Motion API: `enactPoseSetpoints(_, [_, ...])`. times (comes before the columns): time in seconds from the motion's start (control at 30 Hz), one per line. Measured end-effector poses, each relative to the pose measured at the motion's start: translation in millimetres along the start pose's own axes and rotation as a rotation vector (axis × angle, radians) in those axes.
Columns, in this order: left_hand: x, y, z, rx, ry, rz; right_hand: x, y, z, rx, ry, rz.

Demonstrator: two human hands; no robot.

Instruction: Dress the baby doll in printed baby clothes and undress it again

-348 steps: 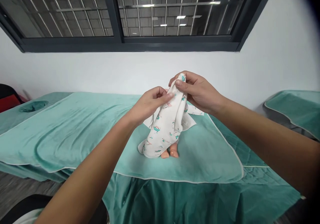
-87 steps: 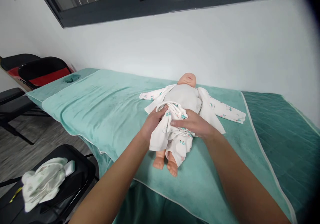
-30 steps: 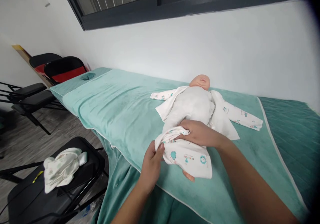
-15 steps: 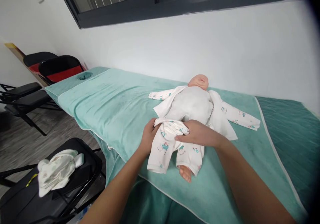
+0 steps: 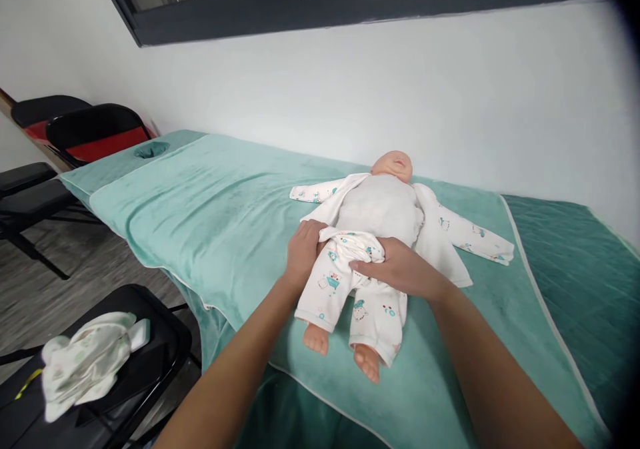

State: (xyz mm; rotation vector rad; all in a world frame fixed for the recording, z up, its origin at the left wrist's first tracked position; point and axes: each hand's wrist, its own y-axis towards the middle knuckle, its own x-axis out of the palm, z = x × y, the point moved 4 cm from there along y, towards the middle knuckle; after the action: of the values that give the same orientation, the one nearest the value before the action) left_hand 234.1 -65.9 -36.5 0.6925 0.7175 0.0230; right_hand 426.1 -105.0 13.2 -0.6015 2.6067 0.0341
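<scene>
A baby doll (image 5: 393, 164) lies on its back on the green-covered bed, feet toward me. It wears an open white jacket (image 5: 453, 255) with printed sleeves spread to both sides. White printed baby pants (image 5: 333, 279) cover its legs, with both feet poking out of the cuffs and the waistband bunched at the hips. My left hand (image 5: 304, 252) is closed on the waistband at one side; its fingertips are partly hidden behind the cloth. On the other side my right hand (image 5: 400, 267) grips the pants, thumb on the front.
The green bed cover (image 5: 215, 202) stretches left to a face hole (image 5: 151, 149). A black chair (image 5: 160, 342) at lower left bears a crumpled printed cloth (image 5: 90, 362). More black chairs (image 5: 100, 129) stand beyond the bed's far end. A white wall runs behind.
The pants have moved up the doll's legs, and a second foot now shows from the left cuff. My left hand has shifted up along the waistband. The view has turned slightly right.
</scene>
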Motion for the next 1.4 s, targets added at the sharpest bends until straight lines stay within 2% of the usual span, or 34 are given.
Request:
enactPoseSetpoints(0.1, [-3.0,-7,3,-0.025,0.001,-0.008,-6,-1,3,-0.050,0.164,-0.060])
enactPoseSetpoints(0.17, [-4.6,-9,5,-0.042,-0.036,-0.020,-14,-2,12,-0.051,0.278,-0.048])
enactPoseSetpoints(0.33, [-5.9,-7,5,-0.186,-0.253,-0.073,-44,-3,42,-0.002,0.510,0.271])
enactPoseSetpoints(0.43, [-6.3,-7,1,-0.342,-0.448,-0.112,-46,-3,48,0.038,0.543,0.315])
enactPoseSetpoints(0.53, [-8.6,-8,-2,-0.428,-0.596,-0.159,-40,-3,47,0.058,0.523,0.349])
enactPoseSetpoints(0.67, [-14.2,-6,-1,-0.411,-0.736,-0.196,-30,-8,48,0.071,0.472,0.432])
enactPoseSetpoints(0.77, [-16.4,-4,0,-0.407,-0.827,-0.178,-26,-13,49,0.042,0.445,0.540])
enactPoseSetpoints(0.87, [-15.4,-2,-2,-0.434,-0.842,-0.172,-23,-17,48,-0.007,0.374,0.645])
enactPoseSetpoints(1.1, [-11.8,-2,-4,-0.463,-0.865,-0.311,-18,-18,41,-0.076,0.298,0.777])
enactPoseSetpoints(1.27, [-11.1,-3,-7,-0.449,-0.923,-0.349,-22,-22,39,-0.085,0.159,0.808])
enactPoseSetpoints(1.33, [-10.3,-3,-8,-0.443,-0.948,-0.364,-23,-23,37,-0.091,0.085,0.761])
enactPoseSetpoints(1.4, [-9.9,-3,-9,-0.441,-0.965,-0.376,-22,-23,33,-0.129,0.021,0.660])
